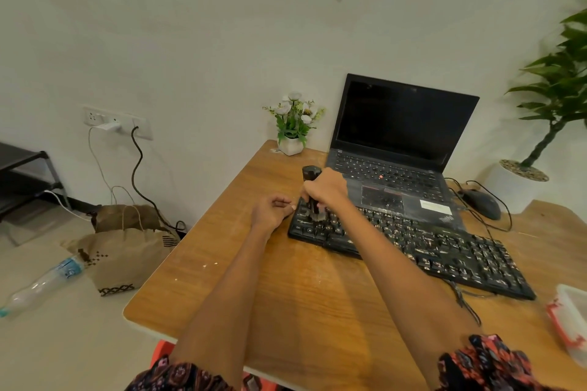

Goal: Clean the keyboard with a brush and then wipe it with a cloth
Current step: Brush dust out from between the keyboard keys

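A black keyboard (422, 247) speckled with pale crumbs lies slantwise on the wooden table (286, 295). My right hand (327, 189) grips the dark handle of a brush (313, 190) held upright, its grey bristles pressed on the keys at the keyboard's left end. My left hand (274, 209) rests on the table with curled fingers touching the keyboard's left edge. No cloth is in view.
An open laptop (400, 149) stands behind the keyboard, a small flower pot (292, 136) to its left and a wired mouse (482, 203) to its right. A plastic container (568, 320) sits at the right edge. Bags (127, 251) and a bottle (41, 286) lie on the floor left.
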